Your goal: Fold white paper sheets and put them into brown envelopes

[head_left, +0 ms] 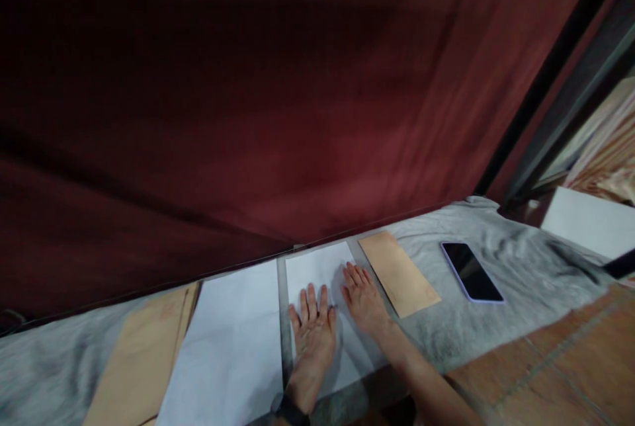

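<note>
A home floor, by the look of it: terracotta tiles (570,366) lie right of a grey cloth (520,267) spread as a work surface, a dark red curtain (248,115) hangs behind the cloth, and a phone (471,272) rests on it.

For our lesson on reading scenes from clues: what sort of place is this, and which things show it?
Probably a makeshift home workspace on the floor, not an office. A grey cloth spread over terracotta tiles serves as the work surface, a dark red curtain hangs behind it, and a phone lies beside the paper sheets.
</note>
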`<action>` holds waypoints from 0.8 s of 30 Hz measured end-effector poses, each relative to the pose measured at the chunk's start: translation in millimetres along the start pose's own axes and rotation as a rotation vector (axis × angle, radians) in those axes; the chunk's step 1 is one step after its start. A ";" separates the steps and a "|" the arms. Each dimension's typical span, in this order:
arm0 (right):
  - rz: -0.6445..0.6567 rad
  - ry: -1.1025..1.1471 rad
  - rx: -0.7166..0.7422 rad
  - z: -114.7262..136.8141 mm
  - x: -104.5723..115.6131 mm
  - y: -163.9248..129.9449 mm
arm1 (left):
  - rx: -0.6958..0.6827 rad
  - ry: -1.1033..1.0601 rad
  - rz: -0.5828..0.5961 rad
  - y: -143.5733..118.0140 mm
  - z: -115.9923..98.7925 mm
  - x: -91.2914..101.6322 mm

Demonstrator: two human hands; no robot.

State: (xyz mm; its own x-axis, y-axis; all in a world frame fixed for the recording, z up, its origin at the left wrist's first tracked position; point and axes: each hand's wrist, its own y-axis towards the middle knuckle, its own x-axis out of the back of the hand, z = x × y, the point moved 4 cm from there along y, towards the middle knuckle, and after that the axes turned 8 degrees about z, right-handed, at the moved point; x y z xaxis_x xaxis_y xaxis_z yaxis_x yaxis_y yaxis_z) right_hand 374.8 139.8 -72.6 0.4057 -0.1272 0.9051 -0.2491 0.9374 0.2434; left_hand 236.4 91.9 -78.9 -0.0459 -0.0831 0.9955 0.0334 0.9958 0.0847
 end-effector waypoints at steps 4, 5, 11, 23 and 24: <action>0.034 0.089 0.113 23.5 -2.9 4.8 | -0.052 0.018 -0.021 -4.7 -6.5 -3.1; 0.044 0.102 0.127 28.6 -5.0 5.4 | -0.082 0.024 -0.032 -6.3 -7.6 -4.7; 0.121 0.098 0.193 40.4 -16.3 8.3 | -0.141 -0.057 -0.071 -10.2 -5.8 -18.9; 0.158 -0.015 0.182 29.6 -16.8 15.2 | -0.178 -0.001 -0.230 -10.3 -9.7 -18.5; 0.160 -0.036 0.178 28.4 -17.9 18.4 | -0.180 0.006 -0.256 -10.6 -9.4 -18.0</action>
State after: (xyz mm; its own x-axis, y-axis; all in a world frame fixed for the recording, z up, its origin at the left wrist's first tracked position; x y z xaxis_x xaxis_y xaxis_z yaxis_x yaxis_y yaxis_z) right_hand 337.9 150.1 -74.4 0.3177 0.0040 0.9482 -0.4601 0.8750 0.1505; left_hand 246.2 82.4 -97.3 -0.0695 -0.3309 0.9411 0.1981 0.9200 0.3381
